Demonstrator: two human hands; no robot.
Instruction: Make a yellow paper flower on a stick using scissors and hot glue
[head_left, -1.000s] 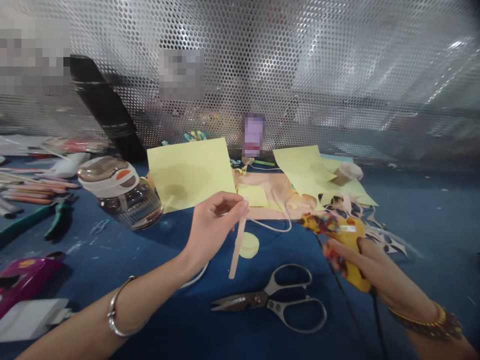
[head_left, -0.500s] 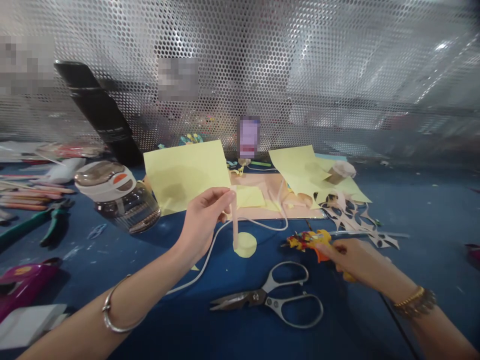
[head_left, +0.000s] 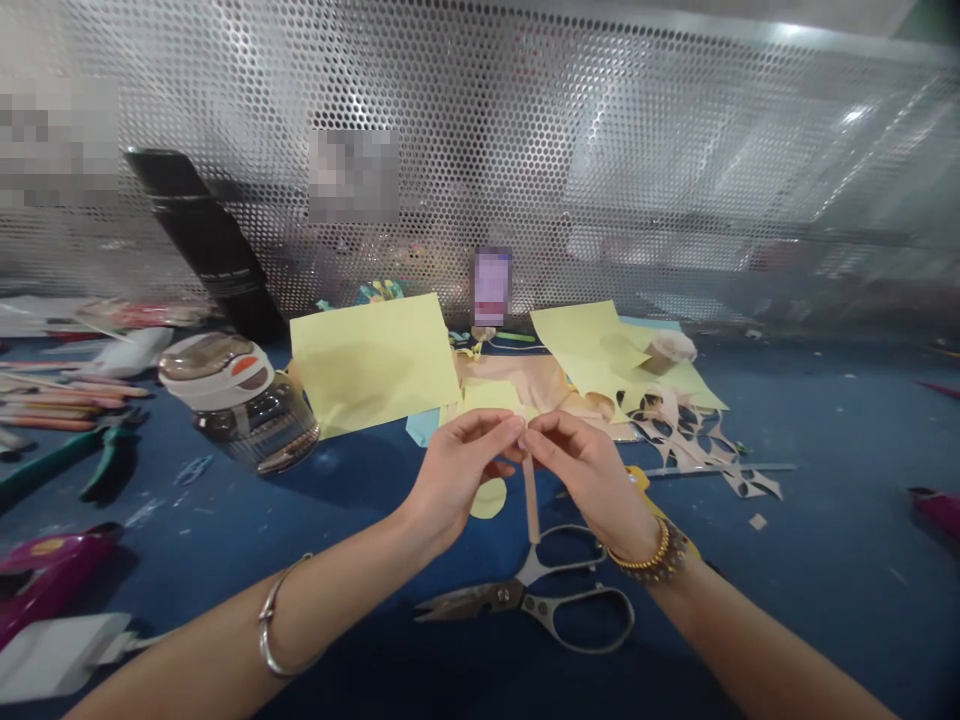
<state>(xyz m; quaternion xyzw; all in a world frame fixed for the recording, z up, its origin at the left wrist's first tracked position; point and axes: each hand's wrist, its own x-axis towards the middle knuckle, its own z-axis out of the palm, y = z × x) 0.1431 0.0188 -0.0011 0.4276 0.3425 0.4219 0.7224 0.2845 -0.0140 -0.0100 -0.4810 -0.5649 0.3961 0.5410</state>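
Over the middle of the table, my left hand and my right hand meet with fingertips pinched together. Between them is the top end of a narrow pale pink paper strip, which hangs down toward the scissors. A round yellow paper piece lies below my left fingers, partly covered by them. Behind my right wrist lies an orange-yellow object, mostly hidden, so its kind is unclear.
Yellow paper sheets stand at the back, near cut-out paper scraps. At left are a lidded glass jar, green-handled pliers, pencils and a white charger. A perforated metal panel closes the back.
My right hand has let go of the orange-yellow object and moved left to the strip. My left hand has shifted right and slightly down with the strip. The white cable no longer shows mid-table.
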